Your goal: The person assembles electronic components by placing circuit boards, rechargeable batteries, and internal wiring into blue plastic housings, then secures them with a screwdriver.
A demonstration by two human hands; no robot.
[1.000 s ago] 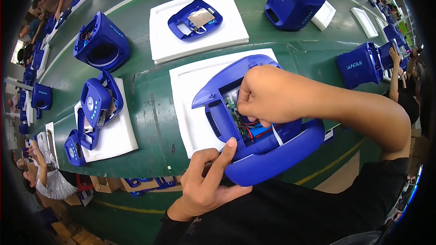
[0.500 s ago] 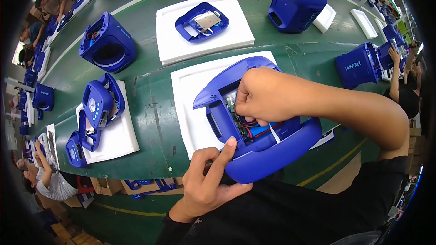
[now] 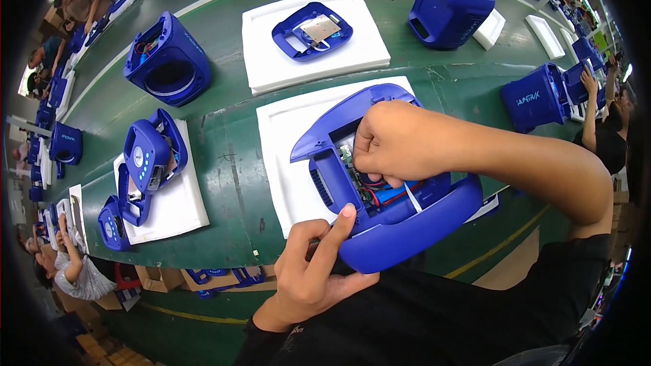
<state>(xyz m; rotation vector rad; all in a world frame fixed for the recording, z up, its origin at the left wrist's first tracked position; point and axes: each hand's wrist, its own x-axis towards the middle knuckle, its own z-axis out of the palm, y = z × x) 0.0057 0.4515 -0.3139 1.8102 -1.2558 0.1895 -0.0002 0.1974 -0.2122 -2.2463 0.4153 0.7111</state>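
Observation:
A blue plastic speaker housing (image 3: 408, 238), open on its upper side, lies at a slant over a white foam pad (image 3: 279, 183). Inside it I see a green circuit board (image 3: 347, 157), red and black wires, a blue cylindrical part (image 3: 392, 194) and a white strip (image 3: 412, 198). My left hand (image 3: 313, 268) grips the near left rim, its index finger pressed on the edge. My right hand (image 3: 390, 141) is closed and reaches into the opening over the board and wires. Whatever its fingertips pinch is hidden beneath the hand.
Behind the housing, a blue frame with a metal plate (image 3: 320, 29) rests on stacked foam (image 3: 261, 71). Blue speaker cases stand at back left (image 3: 166, 61), back right (image 3: 451, 7) and right (image 3: 532, 98). Control-panel frames (image 3: 146, 156) lie on foam at left. Co-workers sit at both sides.
The foam stack with its blue frame and the back speaker cases have shifted slightly right. The housing under my hands has moved a touch right; both hands keep nearly the same pose.

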